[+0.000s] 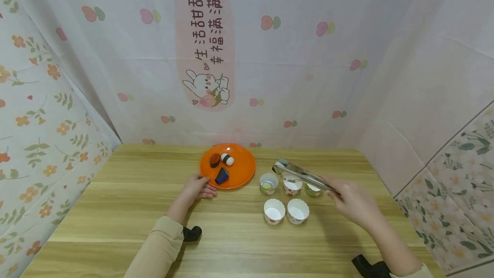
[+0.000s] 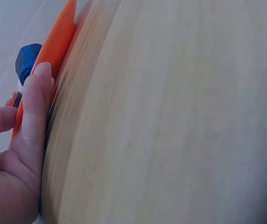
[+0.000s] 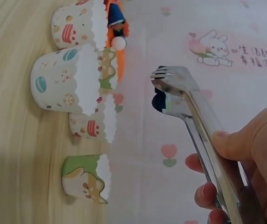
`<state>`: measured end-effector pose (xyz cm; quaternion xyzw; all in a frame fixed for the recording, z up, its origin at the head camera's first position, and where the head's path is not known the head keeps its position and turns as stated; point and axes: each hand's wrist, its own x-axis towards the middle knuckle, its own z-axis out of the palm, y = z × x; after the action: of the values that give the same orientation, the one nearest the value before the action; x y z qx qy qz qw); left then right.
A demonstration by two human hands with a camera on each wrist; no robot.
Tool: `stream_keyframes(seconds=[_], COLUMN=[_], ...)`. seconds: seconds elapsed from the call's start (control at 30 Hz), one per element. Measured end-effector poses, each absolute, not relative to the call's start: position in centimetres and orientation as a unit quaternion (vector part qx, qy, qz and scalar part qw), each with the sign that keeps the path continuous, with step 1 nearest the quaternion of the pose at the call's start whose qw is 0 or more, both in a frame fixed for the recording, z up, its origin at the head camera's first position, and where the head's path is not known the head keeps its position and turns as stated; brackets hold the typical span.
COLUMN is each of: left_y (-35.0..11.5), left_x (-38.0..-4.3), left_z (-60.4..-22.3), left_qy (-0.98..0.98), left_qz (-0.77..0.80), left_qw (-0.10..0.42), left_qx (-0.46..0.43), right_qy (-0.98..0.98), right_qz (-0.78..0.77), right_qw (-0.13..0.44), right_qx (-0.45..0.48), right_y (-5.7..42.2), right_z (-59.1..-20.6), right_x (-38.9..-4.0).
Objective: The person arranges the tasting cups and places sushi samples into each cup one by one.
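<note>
My left hand (image 1: 196, 188) pinches the near-left rim of a round orange plate (image 1: 242, 168), thumb over the edge and fingers below. On the plate lie a toy roe sushi (image 1: 215, 160), a white rice piece with a black band (image 1: 227, 159) and a dark blue wrapped piece (image 1: 221, 176). My right hand (image 1: 353, 200) grips metal tongs (image 3: 203, 135), held above the paper cups. Between the tongs' tips is a small dark and whitish piece (image 3: 159, 101), partly hidden by the metal; I cannot tell its kind.
Several patterned paper cups stand right of the plate. A green-based cup (image 1: 269, 183) has a yellow and white item inside; two front cups (image 1: 274, 212) show white insides. A patterned cloth (image 1: 293, 76) hangs behind the wooden table (image 1: 135, 183).
</note>
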<state>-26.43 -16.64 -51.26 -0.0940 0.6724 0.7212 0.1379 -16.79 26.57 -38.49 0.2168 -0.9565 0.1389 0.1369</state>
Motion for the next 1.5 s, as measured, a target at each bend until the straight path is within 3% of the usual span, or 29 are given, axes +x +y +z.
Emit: stream_keyframes(seconds=[0.87, 1.5], left_y=[-16.6, -16.6], left_x=[-26.5, -26.3], left_z=[-51.2, -51.2], left_qy=[0.676, 0.679], left_qz=[0.718, 0.717], left_qw=[0.135, 0.132], left_qx=[-0.096, -0.092], right_qy=[-0.969, -0.965], right_qz=[0.088, 0.071], right_qw=[0.12, 0.142], right_qx=[0.198, 0.209], right_y=[29.6, 29.6], right_z=[-39.9, -40.5], right_x=[-15.5, -15.4])
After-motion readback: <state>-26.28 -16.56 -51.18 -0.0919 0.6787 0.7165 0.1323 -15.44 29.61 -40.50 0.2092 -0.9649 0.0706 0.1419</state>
